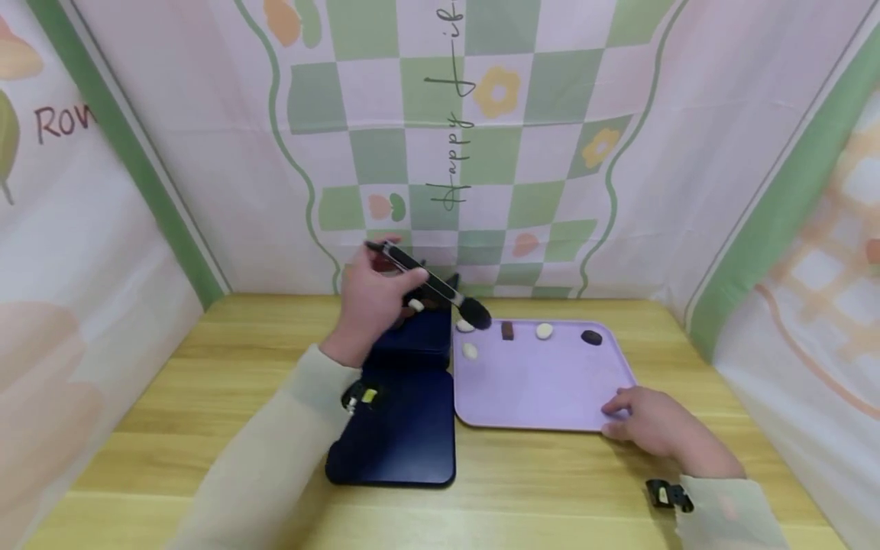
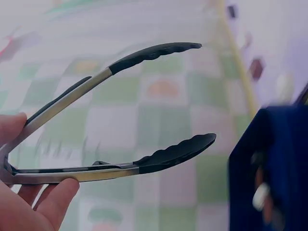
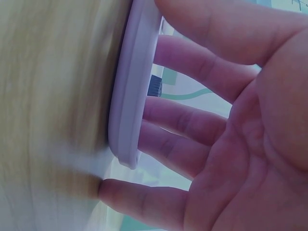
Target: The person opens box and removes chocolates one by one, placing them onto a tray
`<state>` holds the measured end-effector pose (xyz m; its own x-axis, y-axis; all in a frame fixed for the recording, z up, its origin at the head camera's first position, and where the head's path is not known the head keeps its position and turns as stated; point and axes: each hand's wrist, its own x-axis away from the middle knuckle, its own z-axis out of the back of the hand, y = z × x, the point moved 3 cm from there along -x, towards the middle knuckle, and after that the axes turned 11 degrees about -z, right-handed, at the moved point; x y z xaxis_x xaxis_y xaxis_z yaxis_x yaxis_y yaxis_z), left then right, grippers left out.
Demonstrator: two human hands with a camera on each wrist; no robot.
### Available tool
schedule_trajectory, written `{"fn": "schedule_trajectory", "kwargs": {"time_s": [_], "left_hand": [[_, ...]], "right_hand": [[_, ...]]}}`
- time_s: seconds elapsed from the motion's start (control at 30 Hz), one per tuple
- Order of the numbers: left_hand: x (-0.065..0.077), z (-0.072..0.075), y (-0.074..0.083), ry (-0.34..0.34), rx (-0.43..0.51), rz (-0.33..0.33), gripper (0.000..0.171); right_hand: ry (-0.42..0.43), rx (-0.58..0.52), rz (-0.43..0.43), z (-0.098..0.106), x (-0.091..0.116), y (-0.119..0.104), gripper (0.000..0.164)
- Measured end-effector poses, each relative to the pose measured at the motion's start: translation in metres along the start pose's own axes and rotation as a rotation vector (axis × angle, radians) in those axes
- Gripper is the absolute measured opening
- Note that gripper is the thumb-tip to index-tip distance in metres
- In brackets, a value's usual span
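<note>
My left hand [image 1: 374,294] holds kitchen tongs [image 1: 429,281] with metal arms and black scalloped tips. In the left wrist view the tongs' arms [image 2: 82,173] are spread wide with nothing between the tips. In the head view one black tip overlaps the far left corner of a lilac tray [image 1: 536,389]. Under the left hand stands a navy box [image 1: 415,340], partly hidden, with small white and brown pieces inside. My right hand [image 1: 656,424] rests at the tray's near right corner, fingers over the rim and little finger down by the wood.
Along the tray's far side lie white oval pieces [image 1: 544,331], a brown rectangular block [image 1: 507,331] and a black oval piece [image 1: 591,338]. A flat navy panel [image 1: 406,435] lies before the box. Printed curtains [image 1: 550,153] enclose the wooden table [image 1: 550,489] behind and at both sides.
</note>
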<state>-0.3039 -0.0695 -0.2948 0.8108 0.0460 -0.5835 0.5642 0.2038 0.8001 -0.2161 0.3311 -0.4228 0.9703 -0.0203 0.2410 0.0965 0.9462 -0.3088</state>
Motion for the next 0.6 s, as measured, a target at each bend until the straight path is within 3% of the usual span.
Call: {"fn": "schedule_trajectory", "kwargs": {"time_s": [0.1,0.23,0.6], "left_hand": [[-0.012,0.029,0.001,0.086,-0.037,0.032,0.055],[-0.018,0.051,-0.004,0.110,-0.118,0.055,0.054],[-0.014,0.061,-0.049,0.111,-0.209,0.118,0.055]], "right_hand": [[-0.001,0.012,0.004,0.000,-0.002,-0.001,0.033],[0.000,0.019,0.006,0.001,-0.002,0.000,0.034],[0.027,-0.014,0.047,-0.001,-0.001,0.000,0.031]]}}
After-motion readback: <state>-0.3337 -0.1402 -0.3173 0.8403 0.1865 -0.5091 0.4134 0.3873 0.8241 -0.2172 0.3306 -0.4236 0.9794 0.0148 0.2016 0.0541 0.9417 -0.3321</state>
